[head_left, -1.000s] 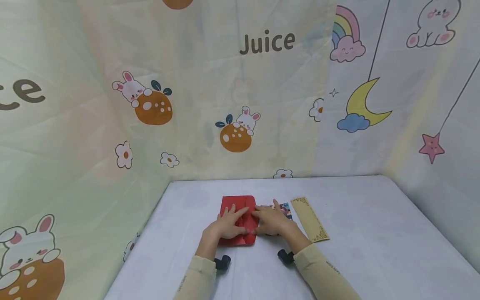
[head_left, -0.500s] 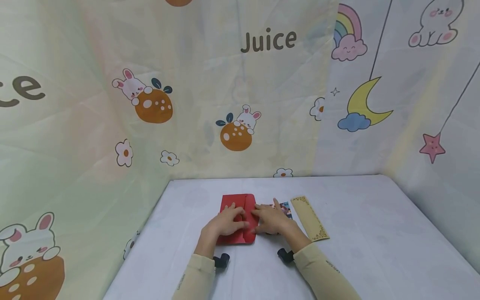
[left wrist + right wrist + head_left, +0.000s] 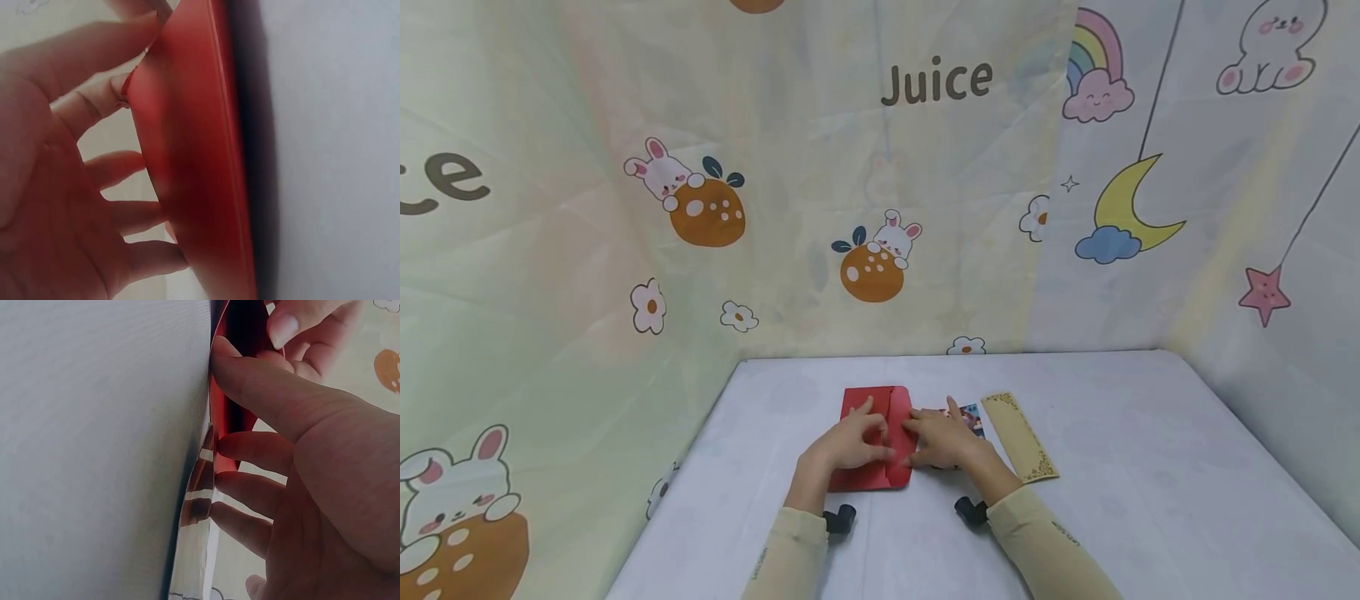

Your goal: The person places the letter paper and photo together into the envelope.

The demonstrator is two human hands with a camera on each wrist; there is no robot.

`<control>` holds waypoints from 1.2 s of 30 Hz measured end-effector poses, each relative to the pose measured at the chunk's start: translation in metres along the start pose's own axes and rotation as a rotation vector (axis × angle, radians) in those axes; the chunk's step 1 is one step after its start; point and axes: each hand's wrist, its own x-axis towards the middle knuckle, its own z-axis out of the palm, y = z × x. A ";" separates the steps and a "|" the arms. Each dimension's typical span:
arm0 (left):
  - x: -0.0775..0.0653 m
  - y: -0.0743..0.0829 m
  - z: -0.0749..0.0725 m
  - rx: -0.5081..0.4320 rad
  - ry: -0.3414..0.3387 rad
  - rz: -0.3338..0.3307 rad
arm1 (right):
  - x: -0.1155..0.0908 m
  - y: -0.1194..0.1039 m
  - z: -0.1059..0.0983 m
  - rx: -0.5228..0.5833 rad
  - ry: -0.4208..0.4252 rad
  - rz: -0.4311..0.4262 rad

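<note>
A red paper envelope (image 3: 874, 478) lies on the white table, its flap (image 3: 900, 402) unfolded toward the right. My left hand (image 3: 847, 443) is over its body and pinches the edge of the mouth between thumb and index finger. That edge is lifted, and a dark gap shows inside the red envelope (image 3: 242, 331) in the right wrist view. My right hand (image 3: 945, 439) rests its straight fingertips and thumb on the flap. Partly under this hand lies a colourful printed card (image 3: 973, 419), which reaches close to the flap.
Right of the card lies a beige paper strip (image 3: 1019, 439) with gold ornament at both ends. The white table (image 3: 1150, 500) meets fabric curtains (image 3: 790, 275) with cartoon prints at the back and sides. Black wrist cameras (image 3: 841, 520) sit under both wrists.
The left hand's fingers have drawn from lying spread on the envelope to a pinch at its mouth edge, shifting slightly left. The right hand stays on the flap.
</note>
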 end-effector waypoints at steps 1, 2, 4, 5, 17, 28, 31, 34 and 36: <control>-0.001 0.000 -0.001 -0.011 -0.006 0.003 | 0.000 0.000 0.000 0.001 0.000 -0.001; -0.001 0.000 -0.002 -0.024 -0.012 0.006 | 0.000 0.000 0.000 0.002 0.000 -0.002; -0.002 0.000 -0.003 -0.046 -0.023 0.013 | 0.000 0.000 0.001 0.002 0.000 -0.005; -0.002 -0.001 -0.003 -0.055 -0.027 0.015 | 0.000 0.000 0.001 0.002 -0.001 -0.005; -0.001 -0.002 -0.003 -0.064 -0.015 -0.002 | -0.001 0.000 0.001 0.002 -0.010 -0.002; -0.003 -0.002 -0.011 -0.057 0.017 -0.006 | -0.001 0.000 0.000 0.005 -0.010 0.005; -0.003 -0.002 -0.011 -0.069 0.020 -0.007 | -0.001 0.000 -0.001 0.004 -0.011 0.007; -0.003 -0.001 -0.011 -0.073 0.021 -0.011 | -0.001 0.000 -0.001 -0.002 -0.011 0.009; -0.003 -0.001 -0.010 -0.071 0.023 -0.008 | -0.001 0.000 -0.001 -0.004 -0.010 0.008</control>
